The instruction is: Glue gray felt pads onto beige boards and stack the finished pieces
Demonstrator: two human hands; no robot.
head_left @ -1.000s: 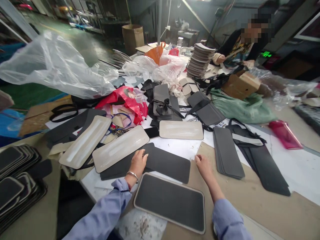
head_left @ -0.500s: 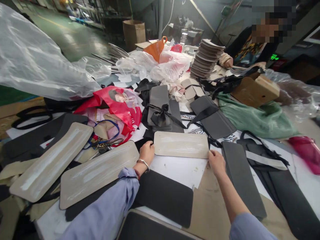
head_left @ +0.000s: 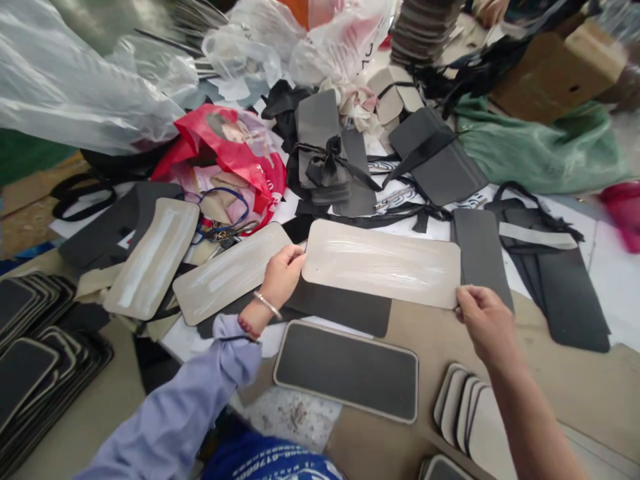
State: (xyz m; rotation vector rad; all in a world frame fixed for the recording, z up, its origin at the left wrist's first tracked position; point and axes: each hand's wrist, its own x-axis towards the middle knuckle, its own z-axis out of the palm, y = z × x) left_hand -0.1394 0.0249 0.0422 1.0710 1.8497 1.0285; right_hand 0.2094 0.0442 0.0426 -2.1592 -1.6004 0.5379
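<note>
A beige rounded rectangular panel (head_left: 383, 263) with whitish streaks on its upper face is held up between my hands. My left hand (head_left: 284, 277) pinches its left end, thumb against the fingers. At the lower right corner my right hand (head_left: 485, 320) is closed on the same panel. Beneath it, a plain dark panel (head_left: 345, 310) is partly covered. Closer to me lies a dark panel with a beige border (head_left: 347, 370). Two more streaked panels rest left of my left hand, a far one (head_left: 153, 260) and a nearer one (head_left: 230, 273).
Stacked dark panels (head_left: 30, 373) stand at lower left, and beige pieces (head_left: 473, 413) by my right forearm. Behind are a red bag (head_left: 230, 160), tied dark bundles (head_left: 320, 147), a green cloth (head_left: 540, 147) and a cardboard box (head_left: 555, 73). Another person's hand (head_left: 490, 10) shows at the top.
The view has tipped downward, bringing the bordered panel and the stacks into sight. Both hands have drawn the streaked panel closer, and it looks larger and slightly tilted, lower on the right.
</note>
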